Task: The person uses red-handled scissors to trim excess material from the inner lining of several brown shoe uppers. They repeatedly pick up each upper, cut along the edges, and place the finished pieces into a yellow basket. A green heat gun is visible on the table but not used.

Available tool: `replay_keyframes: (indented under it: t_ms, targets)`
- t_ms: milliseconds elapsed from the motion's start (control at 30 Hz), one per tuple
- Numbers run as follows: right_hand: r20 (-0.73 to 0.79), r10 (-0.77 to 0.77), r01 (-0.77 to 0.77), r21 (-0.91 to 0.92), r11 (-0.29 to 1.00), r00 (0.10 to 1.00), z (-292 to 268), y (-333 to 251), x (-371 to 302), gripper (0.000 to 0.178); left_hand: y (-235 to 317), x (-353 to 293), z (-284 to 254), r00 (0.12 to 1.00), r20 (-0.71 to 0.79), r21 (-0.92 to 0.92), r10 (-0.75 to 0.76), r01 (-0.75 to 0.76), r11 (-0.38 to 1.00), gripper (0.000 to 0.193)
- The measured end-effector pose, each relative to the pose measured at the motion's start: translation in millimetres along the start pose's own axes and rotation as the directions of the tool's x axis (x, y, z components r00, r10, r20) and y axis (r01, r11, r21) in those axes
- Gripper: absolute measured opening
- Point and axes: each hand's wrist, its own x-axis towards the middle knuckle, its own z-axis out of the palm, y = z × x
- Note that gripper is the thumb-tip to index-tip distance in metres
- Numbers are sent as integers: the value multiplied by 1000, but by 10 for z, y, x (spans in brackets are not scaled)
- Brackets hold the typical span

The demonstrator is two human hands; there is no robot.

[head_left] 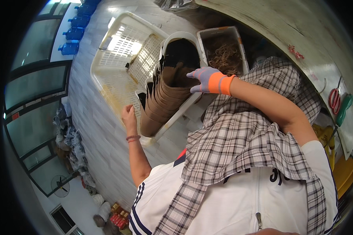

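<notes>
A stack of nested, curved brown pieces (161,105) with pale rims and dark insides, like boot shafts, leans in a large white plastic basket (106,84). My right hand (210,80), in a grey and orange glove, is at the stack's right side. Its fingers are spread, with the tips over the brown surface; whether they press on it I cannot tell. My left hand (128,116), bare with a beaded bracelet on the wrist, is beside the stack's lower left, over the basket's rim. Its fingers are curled closed, and what they hold, if anything, is hidden.
A white bin (241,49) of tangled brown strips stands right of the basket. A worktable (302,35) at the right bears red-handled scissors (334,100) and a green-handled tool (344,109). Checked cloth (231,137) covers my lap. Blue water bottles (70,48) line the far left.
</notes>
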Motion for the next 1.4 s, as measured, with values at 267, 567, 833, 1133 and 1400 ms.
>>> replay_keyframes:
  t_ms: [267,567,833,1133,1400]
  targets:
    - [-714,50,19,89,996,698,-694,467,-1909,54,3020,-278,1262,515,61,-262,855,-819,511,18]
    - [-813,361,-510,572,642,-458,252,405,-4677,34,5177,-1752,2484,-280,75,-670,957,-725,-159,24]
    - [551,423,417,830,-370,-719,4103,278,-6589,49,5817,-2325,3560,-381,70,-724,922,-655,-216,28]
    - [560,319,340,771,-538,-765,3807,304,-6573,86,5742,-2055,3616,-212,158,-495,964,-862,-109,42]
    - [212,577,-244,753,-611,-789,2078,1336,-6557,91,5816,-2134,3459,-112,261,-402,959,-916,2,39]
